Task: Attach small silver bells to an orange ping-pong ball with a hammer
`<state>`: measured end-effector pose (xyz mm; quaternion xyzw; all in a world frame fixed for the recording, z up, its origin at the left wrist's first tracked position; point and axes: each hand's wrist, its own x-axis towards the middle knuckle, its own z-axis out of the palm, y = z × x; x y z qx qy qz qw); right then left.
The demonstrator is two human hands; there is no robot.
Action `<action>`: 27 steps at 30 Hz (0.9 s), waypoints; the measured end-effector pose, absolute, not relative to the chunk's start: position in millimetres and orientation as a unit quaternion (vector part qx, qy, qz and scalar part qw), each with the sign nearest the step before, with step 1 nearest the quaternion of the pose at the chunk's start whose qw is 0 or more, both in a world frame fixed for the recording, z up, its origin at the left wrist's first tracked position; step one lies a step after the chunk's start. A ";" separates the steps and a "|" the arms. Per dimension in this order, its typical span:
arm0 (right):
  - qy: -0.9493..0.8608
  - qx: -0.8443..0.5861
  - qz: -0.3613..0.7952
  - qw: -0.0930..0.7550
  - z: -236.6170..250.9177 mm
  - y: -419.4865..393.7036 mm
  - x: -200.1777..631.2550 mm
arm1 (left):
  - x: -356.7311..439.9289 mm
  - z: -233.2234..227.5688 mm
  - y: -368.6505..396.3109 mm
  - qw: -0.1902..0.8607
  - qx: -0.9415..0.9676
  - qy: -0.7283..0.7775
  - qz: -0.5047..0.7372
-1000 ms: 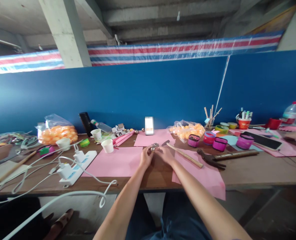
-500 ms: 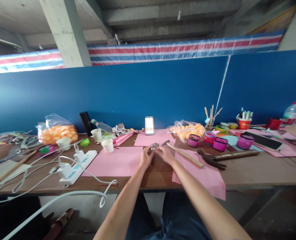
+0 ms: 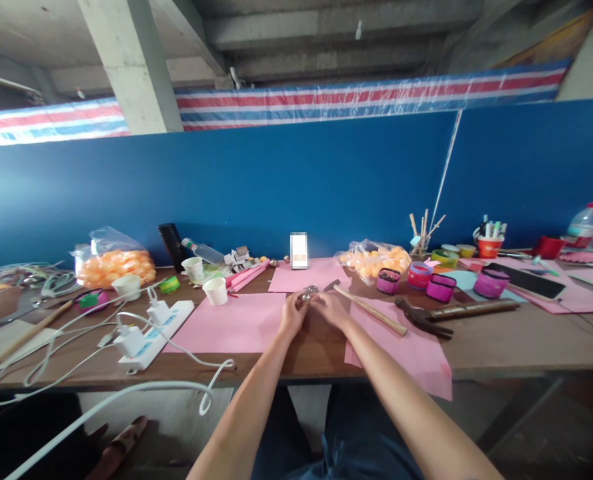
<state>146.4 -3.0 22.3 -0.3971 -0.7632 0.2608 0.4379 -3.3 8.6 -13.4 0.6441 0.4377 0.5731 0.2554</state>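
left hand (image 3: 293, 313) and right hand (image 3: 329, 308) are together pinching a small silvery crumpled ball (image 3: 308, 293) | ball is staying above the bench (image 3: 501, 340) | wooden-handled hammer (image 3: 369, 308) is lying just beside right hand

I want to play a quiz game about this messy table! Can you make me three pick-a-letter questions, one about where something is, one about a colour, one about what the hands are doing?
1. Where is the hammer?
A. right of the hands
B. on the power strip
C. in a cup

2. What colour are the paper sheets on the table?
A. green
B. pink
C. black

3. What are the left hand and right hand doing?
A. resting apart
B. holding cups
C. holding a small shiny thing together

Answers: 1 A, its handle lies just beside the right hand. 2 B, every sheet is pink. 3 C, both hands meet on it.
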 end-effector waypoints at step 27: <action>-0.758 -0.416 0.255 0.433 19.6 0.2 147.0 | -1.1 -11.8 6.8 0.284 0.631 0.436 0.575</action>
